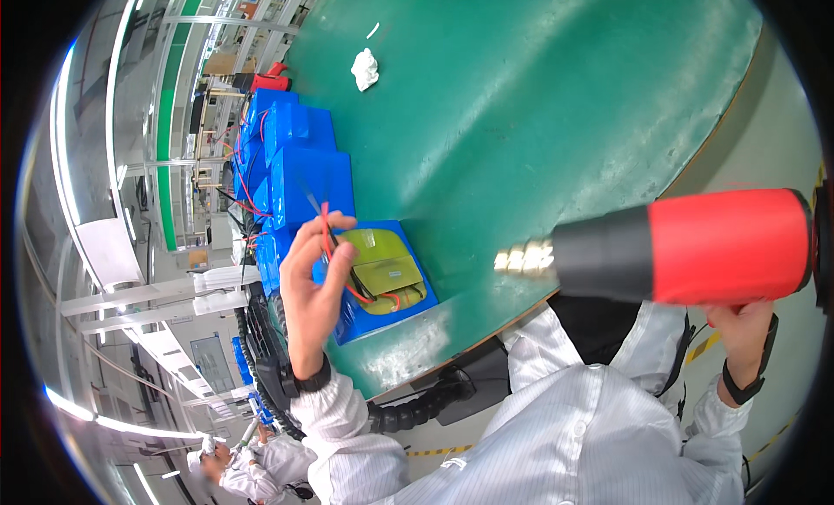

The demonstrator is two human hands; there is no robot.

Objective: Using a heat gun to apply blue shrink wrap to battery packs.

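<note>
A red and black heat gun (730,244) is gripped from below by my right hand (738,327); its metal nozzle points left over the table edge. My left hand (314,283) pinches a red wire (326,231), with a dark wire beside it. The red lead runs down to a battery pack (420,262) lying on the table, with blue wrap round the sides and a yellow-green face on top. The nozzle is well apart from the pack and the wires. My left fingers partly hide the wires.
Several blue-wrapped packs (311,188) with red and black leads stand along the table's left side, another red tool (271,79) behind them. A crumpled white wad (365,69) lies on the green table (521,96). A black ribbed hose (426,409) runs below the near edge. Another person (269,470) works at lower left.
</note>
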